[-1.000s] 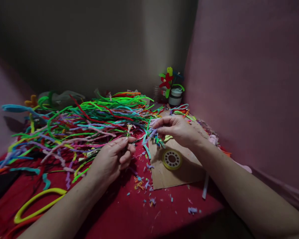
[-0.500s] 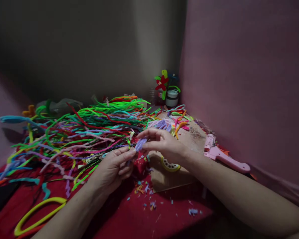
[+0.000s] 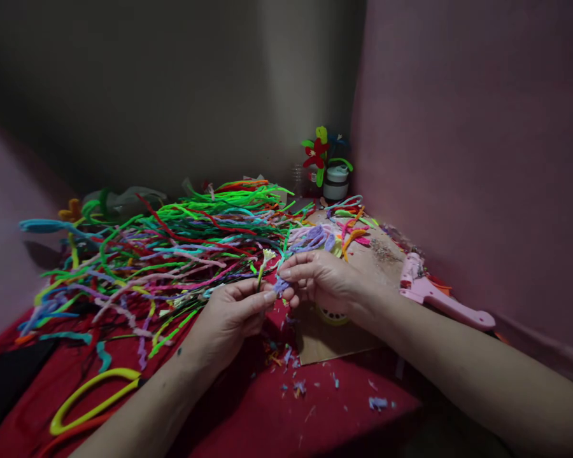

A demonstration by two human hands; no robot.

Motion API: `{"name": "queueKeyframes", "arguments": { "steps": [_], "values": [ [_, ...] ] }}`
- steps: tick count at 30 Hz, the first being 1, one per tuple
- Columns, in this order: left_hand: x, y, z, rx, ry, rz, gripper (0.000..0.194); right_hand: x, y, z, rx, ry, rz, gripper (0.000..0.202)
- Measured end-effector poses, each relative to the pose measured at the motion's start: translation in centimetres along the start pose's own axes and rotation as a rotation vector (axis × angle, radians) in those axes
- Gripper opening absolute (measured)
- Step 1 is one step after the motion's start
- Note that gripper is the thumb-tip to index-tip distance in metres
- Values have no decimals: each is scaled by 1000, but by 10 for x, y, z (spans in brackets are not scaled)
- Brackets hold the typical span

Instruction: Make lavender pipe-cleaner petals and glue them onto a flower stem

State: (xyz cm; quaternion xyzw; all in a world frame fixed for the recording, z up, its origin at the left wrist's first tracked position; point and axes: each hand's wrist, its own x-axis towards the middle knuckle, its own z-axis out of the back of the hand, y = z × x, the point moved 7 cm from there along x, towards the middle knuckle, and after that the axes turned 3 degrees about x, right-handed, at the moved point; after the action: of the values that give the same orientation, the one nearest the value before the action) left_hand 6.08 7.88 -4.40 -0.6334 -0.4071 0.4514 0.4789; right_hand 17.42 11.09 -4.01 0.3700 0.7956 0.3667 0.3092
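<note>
Between my two hands is a small fuzzy purple piece (image 3: 281, 286). My left hand (image 3: 236, 312) pinches its left side, and a thin green stem with a pale cream tip (image 3: 267, 256) rises from between the same fingers. My right hand (image 3: 318, 278) has thumb and fingers closed on the purple piece from the right. Just behind my right hand lie looped purple pieces (image 3: 315, 236) on a brown board. A large heap of coloured fuzzy stems (image 3: 172, 245) spreads to the left and behind my left hand.
A pink glue gun (image 3: 444, 305) lies at the right. Yellow-handled scissors (image 3: 95, 397) are at the lower left. A cup (image 3: 336, 183) stands by a red fuzzy flower (image 3: 316, 153) at the back. Scraps dot the red cloth (image 3: 334, 413); a yellow-rimmed round object (image 3: 334, 317) is partly hidden.
The view has shifted, moving the scene slightly right. My right hand's fingers have come lower and closer around the purple piece, which shows less now. The cream-tipped stem is more visible.
</note>
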Motion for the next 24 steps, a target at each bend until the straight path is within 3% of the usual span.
{"name": "queueKeyframes", "arguments": {
  "steps": [6,15,18,21,24],
  "values": [
    [1,-2,0,12,13,-21,13,0,-5,-3,98,43,-70,8],
    [-3,-6,-1,-2,47,36,12,1,-1,-1,19,29,-3,7],
    [-3,-7,0,-12,34,24,13,-4,8,-4,-104,24,32,6],
    [-2,-6,4,-44,14,17,14,-29,40,4,-487,-112,282,16],
    [-1,-8,9,-72,-41,-6,17,-86,75,15,-1102,-346,738,16]
  ]
}}
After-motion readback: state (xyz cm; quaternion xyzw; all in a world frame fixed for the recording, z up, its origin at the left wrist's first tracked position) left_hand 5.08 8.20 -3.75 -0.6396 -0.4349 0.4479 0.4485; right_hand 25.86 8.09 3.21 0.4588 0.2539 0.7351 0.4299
